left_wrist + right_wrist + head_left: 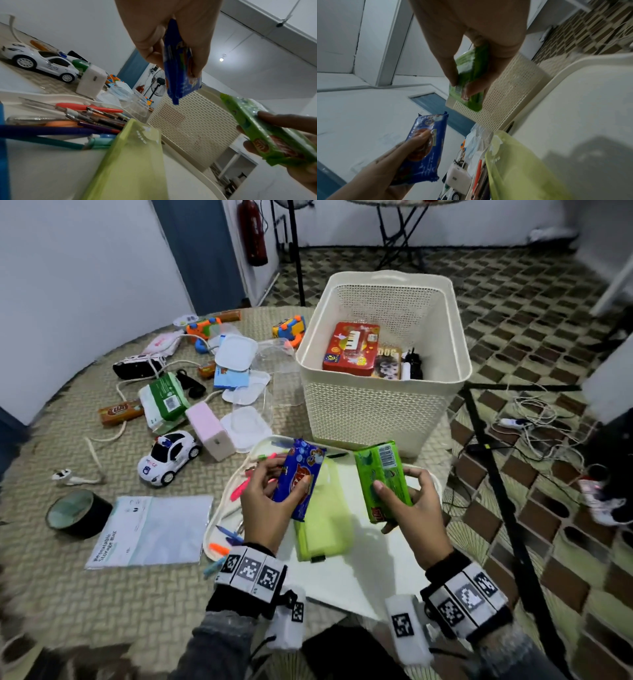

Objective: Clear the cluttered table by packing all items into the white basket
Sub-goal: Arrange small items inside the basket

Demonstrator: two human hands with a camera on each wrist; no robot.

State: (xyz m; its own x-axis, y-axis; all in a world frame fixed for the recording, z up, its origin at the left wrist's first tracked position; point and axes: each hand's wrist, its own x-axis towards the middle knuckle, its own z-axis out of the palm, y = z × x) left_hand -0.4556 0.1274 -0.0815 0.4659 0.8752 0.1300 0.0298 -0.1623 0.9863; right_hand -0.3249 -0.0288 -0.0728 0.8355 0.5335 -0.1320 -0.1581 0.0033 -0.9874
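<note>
Low in the centre of the head view, the left hand [270, 501] pinches a blue snack packet [301, 477] between thumb and fingers, and the right hand [411, 505] pinches a green snack packet [383, 481] the same way, so each grip is closed on its own packet. Both packets are lifted clear of the white tray [359, 577] beneath them and tipped up toward the white basket [376, 405], which stands just beyond the tray at centre right of the frame. Holding one in each hand probably lets both go in on one trip. A red box [349, 347] and a few smaller things already lie in the basket's bottom. Much is left on the worktop [102, 611]: a lime pouch [322, 515] and loose pens [239, 491] on the tray, a toy police car [168, 457] at left of centre, a roll of tape [75, 511] and a storage bag [154, 529] at lower left. The task looks early.
</note>
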